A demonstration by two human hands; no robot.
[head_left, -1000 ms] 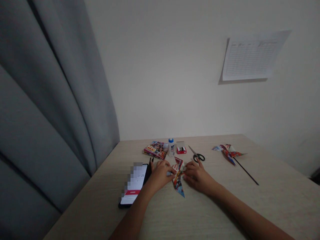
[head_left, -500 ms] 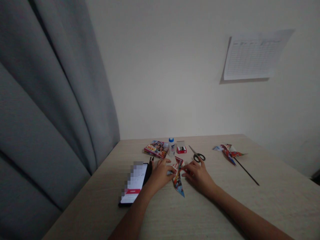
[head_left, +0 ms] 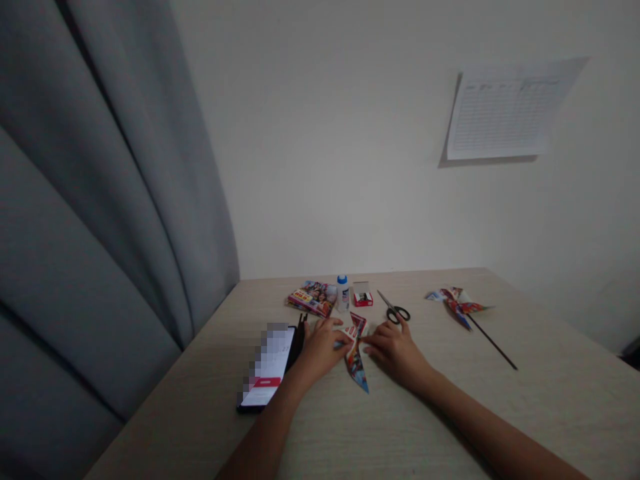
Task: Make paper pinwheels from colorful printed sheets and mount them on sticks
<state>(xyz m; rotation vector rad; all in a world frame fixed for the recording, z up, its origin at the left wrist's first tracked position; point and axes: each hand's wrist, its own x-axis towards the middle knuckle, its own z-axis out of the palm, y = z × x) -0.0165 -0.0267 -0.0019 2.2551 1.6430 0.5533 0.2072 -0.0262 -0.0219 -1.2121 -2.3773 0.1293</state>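
Observation:
A paper pinwheel (head_left: 357, 365) with folded, colourfully printed blades lies on the table between my two hands. My left hand (head_left: 324, 345) is closed on its left side, thumb and fingers pinching the paper near the centre. From the right, my right hand (head_left: 394, 348) reaches in with bent fingers, its fingertips at the pinwheel's middle; they look pressed to the paper there. Parts of the blades are hidden under my fingers. Just beyond my right hand lie black-handled scissors (head_left: 399, 314).
Behind my hands stand a blue-capped glue bottle (head_left: 343, 297), a small red box (head_left: 363, 299) and a stack of printed paper (head_left: 314, 297). At left lies a phone (head_left: 270, 373) beside dark sticks (head_left: 303, 321). A second pinwheel (head_left: 457, 308) on a stick lies right on the table (head_left: 380, 440).
My right fingertips have shifted slightly left, onto the pinwheel's centre. My left hand has barely moved, and the other things lie where they were.

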